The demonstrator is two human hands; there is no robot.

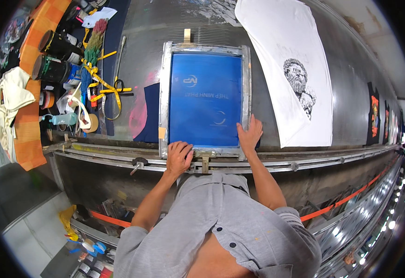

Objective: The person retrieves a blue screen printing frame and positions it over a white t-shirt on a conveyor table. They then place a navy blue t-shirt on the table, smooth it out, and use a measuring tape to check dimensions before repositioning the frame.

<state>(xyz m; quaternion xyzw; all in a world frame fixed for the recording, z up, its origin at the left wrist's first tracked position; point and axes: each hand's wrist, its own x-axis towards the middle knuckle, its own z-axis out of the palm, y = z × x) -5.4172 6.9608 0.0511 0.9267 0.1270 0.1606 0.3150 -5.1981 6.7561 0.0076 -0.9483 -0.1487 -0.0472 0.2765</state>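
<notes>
A screen printing frame (205, 106) with blue mesh and a taped metal border lies on the long dark table. Pale lettering and curved marks show on its mesh. My left hand (180, 156) is curled over the border at the near left corner. Along the right side, close to the near right corner, my right hand (250, 133) grips the border with its thumb on top. Dark blue fabric (149, 111) sticks out from under the frame on the left. Under the border, the fingertips of both hands are partly hidden.
A white shirt (300, 46) with a black portrait print lies to the right; dark printed shirts (373, 113) lie farther along. Yellow measuring tape (114, 98), scissors (119, 85) and dark jars (49, 68) crowd the left. A metal rail (276, 163) runs along the near edge.
</notes>
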